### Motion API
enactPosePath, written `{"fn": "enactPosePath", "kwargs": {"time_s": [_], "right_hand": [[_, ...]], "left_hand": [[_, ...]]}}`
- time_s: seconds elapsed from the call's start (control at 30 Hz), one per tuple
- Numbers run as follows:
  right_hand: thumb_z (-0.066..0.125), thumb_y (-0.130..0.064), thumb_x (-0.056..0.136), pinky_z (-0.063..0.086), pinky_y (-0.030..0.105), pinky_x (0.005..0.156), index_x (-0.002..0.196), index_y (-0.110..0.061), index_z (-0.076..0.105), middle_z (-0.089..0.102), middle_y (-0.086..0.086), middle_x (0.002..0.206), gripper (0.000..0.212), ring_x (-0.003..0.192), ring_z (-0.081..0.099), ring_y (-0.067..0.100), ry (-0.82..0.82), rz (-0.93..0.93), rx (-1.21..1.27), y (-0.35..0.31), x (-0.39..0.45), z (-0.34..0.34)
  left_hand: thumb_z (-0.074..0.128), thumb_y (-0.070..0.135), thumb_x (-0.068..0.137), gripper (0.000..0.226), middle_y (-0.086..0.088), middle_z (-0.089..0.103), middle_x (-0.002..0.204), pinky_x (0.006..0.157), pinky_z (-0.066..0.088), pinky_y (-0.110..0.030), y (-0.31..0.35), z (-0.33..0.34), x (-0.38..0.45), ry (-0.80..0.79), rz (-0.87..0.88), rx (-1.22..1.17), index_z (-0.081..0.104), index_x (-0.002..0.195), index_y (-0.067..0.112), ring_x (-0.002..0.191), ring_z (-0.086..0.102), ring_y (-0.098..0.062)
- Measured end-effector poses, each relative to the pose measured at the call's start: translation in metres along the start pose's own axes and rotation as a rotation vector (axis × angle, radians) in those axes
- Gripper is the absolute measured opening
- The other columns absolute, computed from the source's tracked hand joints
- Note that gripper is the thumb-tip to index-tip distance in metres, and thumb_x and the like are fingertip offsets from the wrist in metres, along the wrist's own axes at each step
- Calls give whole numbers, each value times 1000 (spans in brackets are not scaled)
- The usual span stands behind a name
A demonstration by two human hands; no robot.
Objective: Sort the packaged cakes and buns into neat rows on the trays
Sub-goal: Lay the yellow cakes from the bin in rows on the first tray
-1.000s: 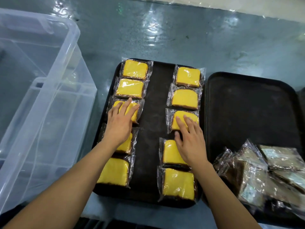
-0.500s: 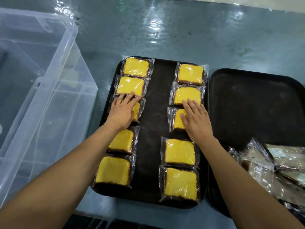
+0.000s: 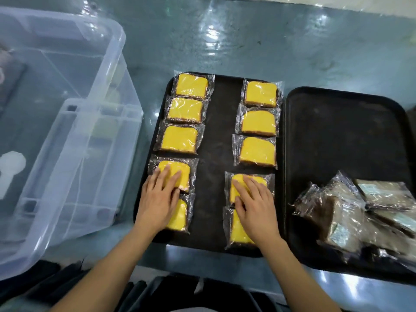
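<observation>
Head view, left tray (image 3: pixel 216 167): a black tray that lies on a blue-green table (image 3: pixel 247 41); it carries ten yellow cakes in clear wrappers, in two rows of five, one row along its left edge and one along its right edge, with a bare strip between the rows.
Head view, left hand (image 3: pixel 157 199): it lies flat, fingers straight and a little spread, on the fourth cake of the left row (image 3: pixel 180 174); the palm covers part of the fifth cake (image 3: pixel 180 217) near the front left corner of the tray.
Head view, right hand (image 3: pixel 256 208): fingers straight and near to each other, pressing on the fourth cake of the right row (image 3: pixel 238 188); the palm is over the last cake (image 3: pixel 236 230) at the front edge.
Head view, gap: in the right row the third cake (image 3: pixel 257 152) and the fourth one are apart; the other cakes are close together or overlap at the wrappers.
Head view, right tray (image 3: pixel 337 143): a second black tray, just beside the first one; a loose pile of brown wrapped buns (image 3: pixel 351 212) lies in its front right part.
Head view, clear box (image 3: pixel 67 131): a big transparent plastic box stands at the left edge of the table, near the left tray.
</observation>
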State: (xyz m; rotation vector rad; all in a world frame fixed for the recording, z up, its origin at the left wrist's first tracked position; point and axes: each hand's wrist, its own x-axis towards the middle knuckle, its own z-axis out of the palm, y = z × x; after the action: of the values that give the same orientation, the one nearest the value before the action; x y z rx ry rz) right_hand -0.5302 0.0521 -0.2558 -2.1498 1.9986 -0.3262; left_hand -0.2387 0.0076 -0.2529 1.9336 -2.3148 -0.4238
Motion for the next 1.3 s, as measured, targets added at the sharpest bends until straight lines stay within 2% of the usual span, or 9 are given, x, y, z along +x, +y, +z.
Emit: {"fn": "enactPosePath", "kwargs": {"time_s": [0.1,0.23,0.4,0.5,0.63,0.93,1.07,1.17,1.3], "right_hand": [[33,-37,106,21,45,124,154,-28,41,39,5,160,50,151,30,20,-55,57,-60,2,-4,1],[24,-40,108,11,42,126,159,-30,29,30,3,164,52,154,18,17,-101,106,-103,4,-2,-2],[18,-45,108,6,43,127,161,-32,19,21,0,168,55,156,7,14,-114,111,-113,2,-3,-2],[22,-53,107,6,47,127,162,-30,14,12,-1,169,60,157,0,15,-87,126,-134,-2,-9,-2],[26,-56,105,8,49,127,163,-29,13,14,0,169,65,157,1,16,-90,103,-114,-3,-23,4],[25,-55,105,10,49,126,162,-32,11,11,0,170,64,157,-2,16,-101,128,-108,1,-19,7],[24,-56,105,9,48,126,162,-32,11,11,0,170,63,157,0,16,-101,129,-104,1,-18,8],[22,-57,105,6,47,127,162,-33,9,10,0,170,63,157,-2,16,-112,127,-113,1,-18,8],[21,-57,105,5,47,127,162,-33,8,10,0,170,64,157,-1,17,-113,124,-132,0,-17,8]], "left_hand": [[21,51,101,59,0,10,168,124,15,-46,-7,2,-2,-81,16,35,19,158,38,155,4,-24],[13,56,98,64,2,-4,169,126,8,-45,-11,2,1,-130,33,75,6,159,39,154,-10,-22],[25,45,104,59,0,-4,168,126,10,-45,-7,1,2,-141,81,40,9,160,36,154,-11,-22],[29,39,105,58,-1,0,169,125,14,-45,-6,3,2,-134,114,34,13,160,36,155,-6,-23],[16,48,101,59,-3,4,168,125,12,-47,-6,2,2,-106,98,90,16,159,36,155,-2,-23],[11,54,99,62,-2,6,169,125,8,-46,-19,0,6,-94,109,137,18,158,36,155,0,-23],[22,51,101,60,-2,8,168,124,14,-50,-11,-3,2,-44,151,144,20,159,33,155,3,-25],[23,49,103,60,-1,6,169,123,13,-52,-4,2,-5,-62,251,165,11,160,34,155,2,-26],[16,53,103,61,0,-2,169,124,8,-52,-7,5,-6,-97,245,187,-1,160,35,155,-5,-25]]}}
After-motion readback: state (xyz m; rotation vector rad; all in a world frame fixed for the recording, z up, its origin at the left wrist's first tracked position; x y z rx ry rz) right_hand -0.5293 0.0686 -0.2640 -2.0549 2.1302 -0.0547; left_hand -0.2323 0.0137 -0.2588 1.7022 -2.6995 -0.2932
